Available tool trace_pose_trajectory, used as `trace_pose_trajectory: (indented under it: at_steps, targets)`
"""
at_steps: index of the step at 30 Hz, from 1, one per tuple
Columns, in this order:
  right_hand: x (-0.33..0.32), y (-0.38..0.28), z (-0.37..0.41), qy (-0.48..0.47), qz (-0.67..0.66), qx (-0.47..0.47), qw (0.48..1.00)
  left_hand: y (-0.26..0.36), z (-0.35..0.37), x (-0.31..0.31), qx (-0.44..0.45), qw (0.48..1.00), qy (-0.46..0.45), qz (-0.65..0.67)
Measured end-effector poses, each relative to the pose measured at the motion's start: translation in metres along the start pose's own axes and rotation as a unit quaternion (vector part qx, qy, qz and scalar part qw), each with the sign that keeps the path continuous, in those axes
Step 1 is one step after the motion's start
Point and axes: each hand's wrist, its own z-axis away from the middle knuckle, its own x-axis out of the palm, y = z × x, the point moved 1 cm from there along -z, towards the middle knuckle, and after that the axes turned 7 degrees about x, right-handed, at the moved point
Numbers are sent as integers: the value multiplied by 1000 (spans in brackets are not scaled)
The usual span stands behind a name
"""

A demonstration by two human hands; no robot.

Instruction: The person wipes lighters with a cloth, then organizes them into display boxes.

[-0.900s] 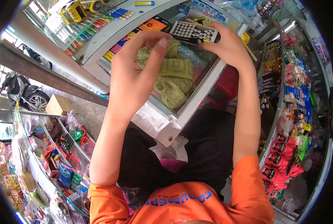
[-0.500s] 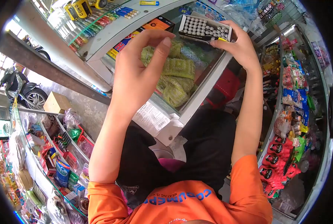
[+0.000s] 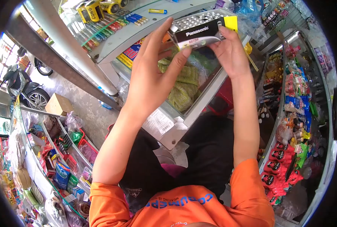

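Note:
A black, white and yellow Panasonic battery box [image 3: 198,32], its top open on rows of batteries, is held up and tilted above the glass case. My right hand [image 3: 232,53] grips its right end, thumb on the front and fingers underneath. At the left end, my left hand [image 3: 151,70] has its thumb by the lower front corner and its fingers along the side. Below the box, a green knitted cloth [image 3: 183,87] lies under the glass of the case, beside a yellow and red pack [image 3: 130,55].
A lone battery [image 3: 158,11] lies on the counter's top ledge, near several pens [image 3: 134,18] and yellow packs [image 3: 89,12]. A slanting metal bar [image 3: 62,60] crosses at left. Stocked display cases [image 3: 285,151] flank me; a cardboard box [image 3: 58,104] sits on the floor.
The battery box has been lifted and tilted so its printed front faces me. My left hand has moved up and right to its left end.

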Motion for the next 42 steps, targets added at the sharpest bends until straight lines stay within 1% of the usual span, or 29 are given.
trace_pose_trajectory:
  at_steps: [2,3,4,6,9,11,12,13,15,16,17,18,20,22,23,24,26,27,29,30,32,33,34,35,37,38,40,41,42]
  targets:
    - [21,6,-2,8,-114,2,993,-2,-3,-3,51,995,82,5]
    - [38,4,1,10,-127,11,992,-2,-4,-5,54,993,107,5]
    - [53,3,3,7,-126,9,992,-2,-4,-7,56,992,110,4]
    - [78,5,6,36,-171,41,984,-2,-4,-11,50,988,143,8]
    - [107,10,15,-52,-154,39,986,-1,-4,-12,62,985,162,22]
    - [110,13,17,-73,-138,30,987,6,-4,-15,60,985,159,-6]
    - [110,14,17,-55,-148,37,987,9,-4,-16,57,986,156,-33]
    - [111,14,17,-37,-159,44,986,9,-4,-17,60,985,157,-32]
    - [113,0,14,-43,-182,59,981,8,-2,-17,98,978,144,-114]
    - [112,-6,13,-46,-208,75,974,9,-1,-15,98,978,146,-113]
    - [108,-11,9,-28,-194,50,979,10,0,-11,119,976,143,-112]
    - [103,-17,2,-19,-260,59,964,11,0,-8,141,974,142,-111]
    - [86,-21,-22,10,-324,55,944,10,1,-5,158,971,137,-118]
    - [56,-23,-60,-35,-371,69,925,12,2,-4,164,974,102,-120]
    - [60,-31,-71,53,-313,67,946,12,2,-4,163,976,97,-109]
    - [42,-33,-95,52,-313,65,946,13,2,-5,165,976,97,-108]
    - [-21,-37,-152,-41,-283,120,951,15,3,-5,150,982,81,-87]
    - [-36,-39,-174,-42,-280,118,952,14,3,-3,142,985,81,-50]
    - [-54,-46,-209,2,-213,130,969,13,4,-3,143,986,78,-40]
    - [-52,-51,-219,0,-210,127,969,13,3,-3,142,987,74,-32]
    - [-53,-51,-234,86,-219,148,961,13,3,-4,144,986,74,-37]
    - [-54,-50,-241,125,-181,144,965,14,2,-7,140,987,69,-46]
    - [-55,-50,-246,125,-183,144,964,15,2,-10,136,987,64,-55]
    - [-57,-53,-251,140,-96,156,973,15,2,-12,136,987,63,-57]
    - [-60,-56,-264,175,71,173,967,16,3,-16,127,989,49,-59]
    - [-58,-52,-272,175,70,175,966,14,3,-19,125,989,48,-60]
    - [-51,-47,-283,267,107,187,939,11,5,-25,129,988,46,-73]
    - [-50,-49,-283,275,157,180,931,10,5,-27,127,988,46,-73]
    - [-47,-49,-286,275,157,182,931,8,6,-30,124,988,51,-75]
